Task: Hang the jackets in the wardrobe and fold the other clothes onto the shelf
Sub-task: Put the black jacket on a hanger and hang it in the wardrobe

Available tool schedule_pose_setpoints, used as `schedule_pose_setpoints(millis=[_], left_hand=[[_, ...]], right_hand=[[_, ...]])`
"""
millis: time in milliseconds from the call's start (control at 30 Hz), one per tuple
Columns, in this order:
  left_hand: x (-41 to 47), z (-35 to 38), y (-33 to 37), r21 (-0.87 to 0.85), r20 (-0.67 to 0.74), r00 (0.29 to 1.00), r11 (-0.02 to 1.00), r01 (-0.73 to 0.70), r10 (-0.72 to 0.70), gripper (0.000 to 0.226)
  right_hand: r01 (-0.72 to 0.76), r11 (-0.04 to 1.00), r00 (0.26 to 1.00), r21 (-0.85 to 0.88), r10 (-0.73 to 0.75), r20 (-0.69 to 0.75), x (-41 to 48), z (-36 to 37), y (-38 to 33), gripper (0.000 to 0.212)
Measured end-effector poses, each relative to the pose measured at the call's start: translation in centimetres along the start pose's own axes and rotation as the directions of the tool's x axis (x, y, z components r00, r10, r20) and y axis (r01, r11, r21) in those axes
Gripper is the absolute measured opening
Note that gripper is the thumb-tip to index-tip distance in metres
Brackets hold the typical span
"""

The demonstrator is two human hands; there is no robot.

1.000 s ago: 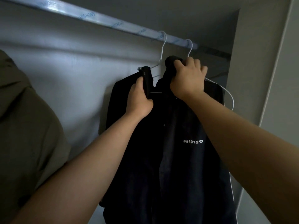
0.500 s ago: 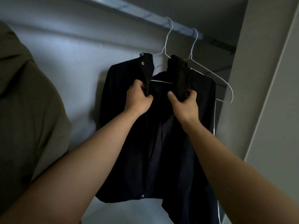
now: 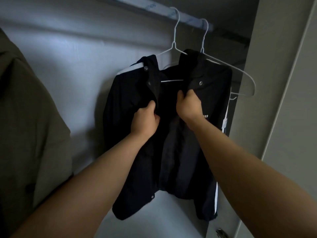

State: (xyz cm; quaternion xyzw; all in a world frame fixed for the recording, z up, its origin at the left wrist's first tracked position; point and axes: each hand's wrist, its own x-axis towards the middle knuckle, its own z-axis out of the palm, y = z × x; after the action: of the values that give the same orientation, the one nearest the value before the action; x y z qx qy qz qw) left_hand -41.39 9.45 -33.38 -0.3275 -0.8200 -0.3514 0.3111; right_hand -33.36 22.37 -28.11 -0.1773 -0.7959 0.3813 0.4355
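Note:
A dark navy jacket with snap buttons and white side stripes hangs open on a white wire hanger from the wardrobe rail. My left hand grips the left front edge at chest height. My right hand grips the right front edge just below a snap button. A second white wire hanger hangs on the rail just right of the first; what it carries is unclear.
An olive hooded jacket hangs at the far left. The pale back wall of the wardrobe lies behind the clothes. The wardrobe's side panel stands close on the right, with a metal fitting at the bottom.
Both hands slid down from the collar near the hanger hooks to the front edges at chest height. The view tilted down, showing the jacket's hem.

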Motion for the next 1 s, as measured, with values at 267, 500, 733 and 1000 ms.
schedule_pose_setpoints(millis=[267, 500, 733, 1000], left_hand=[[0.0, 1.6, 0.6, -0.166, -0.034, 0.99, 0.977, 0.131, -0.138, 0.039], [0.4, 2.7, 2.0, -0.196, -0.077, 0.991, 0.977, 0.09, -0.107, 0.061], [-0.8, 4.2, 1.0, -0.295, -0.084, 0.986, 0.948, 0.116, -0.147, 0.052], [-13.3, 11.1, -5.7, -0.284, 0.219, 0.94, 0.904, 0.319, -0.263, 0.039]], right_hand=[[-0.054, 0.998, 0.997, 0.012, 0.053, 0.05, -1.1, 0.4, 3.6, 0.057], [-0.167, 0.983, 0.983, -0.082, 0.172, 0.06, -2.2, 1.4, 8.4, 0.069], [-0.129, 0.98, 0.99, -0.149, 0.137, 0.043, -3.5, 2.1, 11.3, 0.054], [-0.264, 0.94, 0.904, -0.218, 0.32, 0.284, -11.7, 5.3, 18.8, 0.034]])
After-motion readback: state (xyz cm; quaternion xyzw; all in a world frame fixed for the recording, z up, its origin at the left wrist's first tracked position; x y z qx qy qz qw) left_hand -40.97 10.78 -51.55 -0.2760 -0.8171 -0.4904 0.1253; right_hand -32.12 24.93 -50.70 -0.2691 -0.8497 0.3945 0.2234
